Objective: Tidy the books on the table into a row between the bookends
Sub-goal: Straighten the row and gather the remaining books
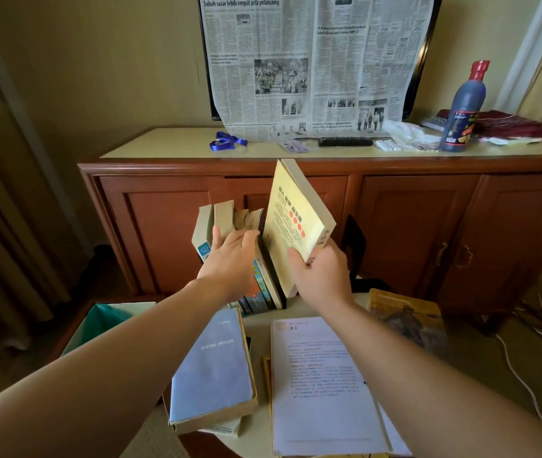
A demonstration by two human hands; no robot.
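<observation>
Head view: my right hand (320, 272) pinches the yellow book (296, 226) by its lower corner, tilted, its bottom edge just right of the standing row of books (230, 226). My left hand (230, 256) lies spread flat against the row's tops. A black bookend (355, 249) stands right of the yellow book, with a gap between.

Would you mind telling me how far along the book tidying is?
Partly done: several books already stand in a row, steadied by the left hand. The right hand holds a yellow book beside them. The blue book, white booklet and another book still lie flat.
</observation>
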